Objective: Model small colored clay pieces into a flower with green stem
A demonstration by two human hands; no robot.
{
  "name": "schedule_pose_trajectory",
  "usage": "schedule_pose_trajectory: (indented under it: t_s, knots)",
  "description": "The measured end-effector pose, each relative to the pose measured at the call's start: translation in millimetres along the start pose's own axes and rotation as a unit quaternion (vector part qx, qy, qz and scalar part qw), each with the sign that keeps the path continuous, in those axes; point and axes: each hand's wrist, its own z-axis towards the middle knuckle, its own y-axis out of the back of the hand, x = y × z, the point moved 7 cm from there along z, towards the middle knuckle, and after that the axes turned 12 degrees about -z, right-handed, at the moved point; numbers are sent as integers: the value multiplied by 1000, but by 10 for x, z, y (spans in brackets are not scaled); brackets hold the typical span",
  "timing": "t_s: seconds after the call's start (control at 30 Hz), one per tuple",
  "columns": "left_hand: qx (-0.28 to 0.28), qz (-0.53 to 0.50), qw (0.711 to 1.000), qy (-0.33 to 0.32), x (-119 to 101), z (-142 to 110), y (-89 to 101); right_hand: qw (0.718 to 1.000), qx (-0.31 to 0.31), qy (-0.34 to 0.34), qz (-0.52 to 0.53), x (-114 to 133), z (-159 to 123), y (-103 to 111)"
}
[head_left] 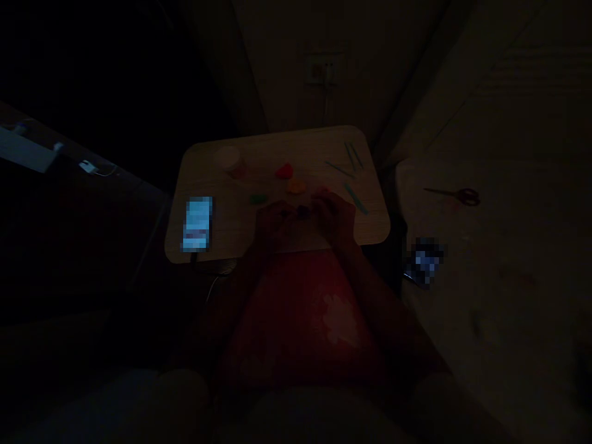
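In the dim light, my left hand (pixel 274 223) and my right hand (pixel 337 216) come close together over the near part of a small wooden table (pixel 231 231). Between their bent fingertips is a small dark lump (pixel 303 211), which looks like modelling clay; both hands pinch it. Just beyond lie an orange lump (pixel 296 186) and a red lump (pixel 284 171). A green piece (pixel 258 199) rests left of my left hand. Something pinkish (pixel 321 192) shows by my right fingers, too dark to make out.
A pale round tub (pixel 229 158) stands at the back left, a lit phone (pixel 197 224) in front of it. Thin sticks (pixel 340 169) and a flat teal tool (pixel 356 198) lie at the right. Beyond the table are scissors (pixel 462 196) and a dark device (pixel 424 262).
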Motion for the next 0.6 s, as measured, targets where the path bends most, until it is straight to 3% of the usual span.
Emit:
schedule_pose_trajectory:
  t_s: [0.17, 0.33, 0.5, 0.6]
  knots:
    - [-4, 10, 1000, 12, 11, -3, 9, 999, -24, 10, -23, 73, 15, 75]
    - [-5, 8, 1000, -5, 5, -5, 13, 998, -5, 4, -66, 131, 11, 106]
    - [-4, 21, 1000, -17, 0, -8, 5, 998, -17, 29, -52, 101, 18, 81]
    - [-10, 44, 998, -45, -46, -10, -6, 999, 12, 35, -16, 80, 26, 26]
